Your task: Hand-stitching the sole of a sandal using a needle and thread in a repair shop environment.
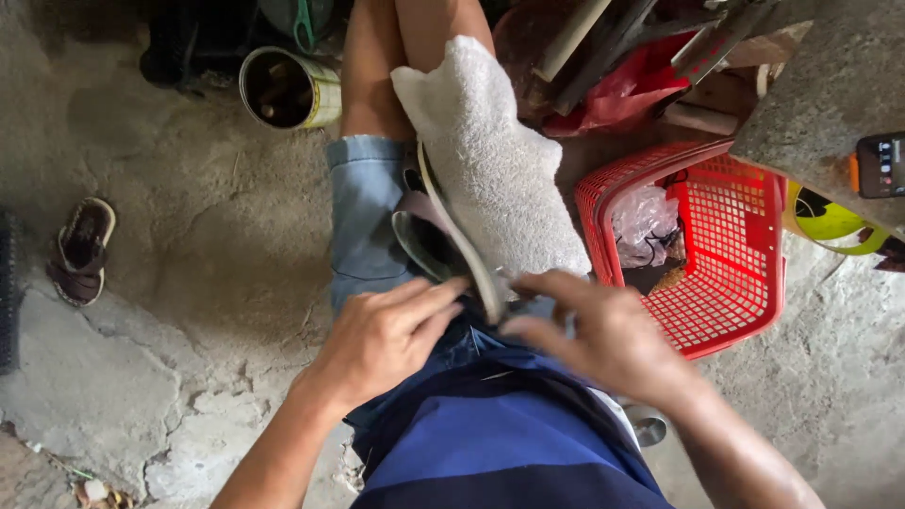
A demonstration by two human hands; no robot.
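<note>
A worn shoe [436, 236] lies on edge across my lap, sole rim upward, between my knees in blue denim shorts. My left hand [382, 339] grips its near end from the left, fingers curled over the rim. My right hand [603, 330] holds the same end from the right, thumb and fingers pinching near the heel. A white towel [495, 160] is draped over my right thigh, just behind the shoe.
A red plastic basket [726, 283] with a clear bag inside sits on the floor at right. An open tin can [287, 90] stands at upper left, a brown sandal [83, 250] at far left. A phone [881, 165] rests on a concrete ledge.
</note>
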